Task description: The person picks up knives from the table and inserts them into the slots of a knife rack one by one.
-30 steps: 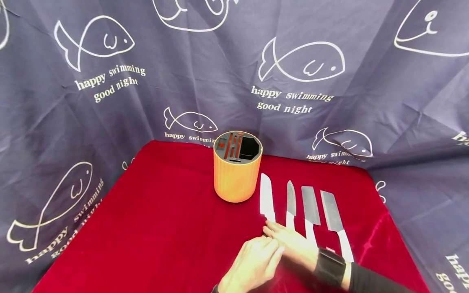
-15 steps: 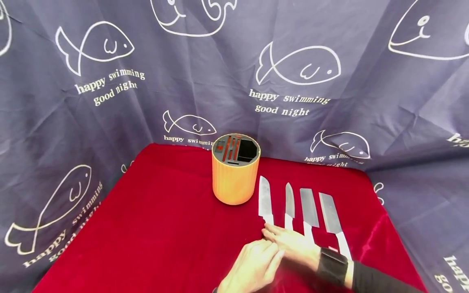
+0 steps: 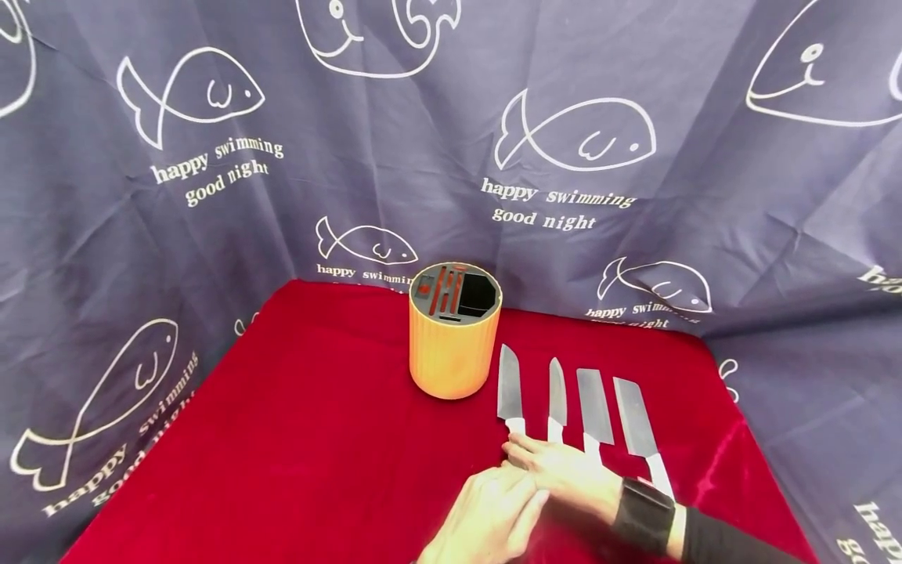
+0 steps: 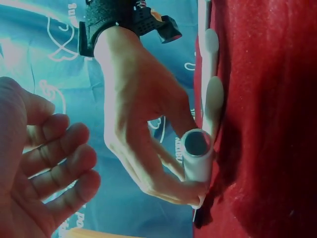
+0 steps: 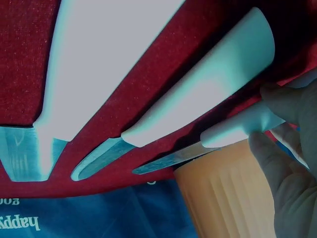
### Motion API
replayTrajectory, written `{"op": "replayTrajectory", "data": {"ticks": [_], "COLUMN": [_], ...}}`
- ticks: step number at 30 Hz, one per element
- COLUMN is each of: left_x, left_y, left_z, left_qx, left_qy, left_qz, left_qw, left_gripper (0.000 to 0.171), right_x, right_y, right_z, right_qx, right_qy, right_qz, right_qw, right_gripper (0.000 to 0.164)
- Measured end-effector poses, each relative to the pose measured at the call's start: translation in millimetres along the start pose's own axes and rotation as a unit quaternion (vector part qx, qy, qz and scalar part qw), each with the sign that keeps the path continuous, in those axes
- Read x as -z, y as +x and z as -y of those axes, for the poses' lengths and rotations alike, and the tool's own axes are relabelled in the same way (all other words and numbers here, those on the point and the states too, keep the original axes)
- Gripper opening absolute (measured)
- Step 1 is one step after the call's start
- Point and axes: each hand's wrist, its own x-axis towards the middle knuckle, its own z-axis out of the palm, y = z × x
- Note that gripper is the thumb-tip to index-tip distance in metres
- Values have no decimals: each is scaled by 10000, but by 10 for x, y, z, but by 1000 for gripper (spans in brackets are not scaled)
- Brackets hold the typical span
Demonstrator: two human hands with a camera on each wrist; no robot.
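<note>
My right hand reaches across to the leftmost knife, whose blade points away from me on the red cloth. In the right wrist view the thumb and fingers of this hand pinch the knife's white handle. The left wrist view shows the handle's round grey end. Close by on the left is my left hand, which overlaps the right in the head view. Its fingers are loosely bent and hold nothing. Behind the knives stands a round yellow-orange knife block with a slotted dark top.
To the right of the gripped knife lie a narrow pointed knife and two broad-bladed knives, a nearer cleaver and a farther cleaver. Red cloth covers the table. A grey-blue curtain with fish drawings hangs behind.
The head view has shifted slightly, so the scene sits a little lower. Both hands stay in nearly the same place, the right still at the leftmost knife's handle.
</note>
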Motion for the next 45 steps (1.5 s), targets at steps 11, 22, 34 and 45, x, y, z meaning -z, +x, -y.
{"op": "replayTrajectory", "data": {"ticks": [11, 22, 34, 45], "left_x": [43, 145, 189, 130], "left_y": [42, 128, 194, 170], "left_z": [2, 8, 21, 65], "left_qx": [-289, -596, -667, -638], "left_qy": [148, 2, -5, 194], "left_qz": [-529, -858, -994, -996], "left_qw": [9981, 9945, 9928, 9928], "left_gripper": [33, 35, 36, 29], "right_x": [153, 141, 232, 249], "right_y": [0, -36, -40, -3], "right_z": [-144, -385, -618, -777], "right_qx": [-923, -1120, -1557, -2363], "right_qy": [1518, 2626, 2594, 2861], "right_qz": [244, -812, -1177, -1486], "right_qw": [9838, 9549, 9459, 9166], "right_gripper": [66, 60, 46, 44]}}
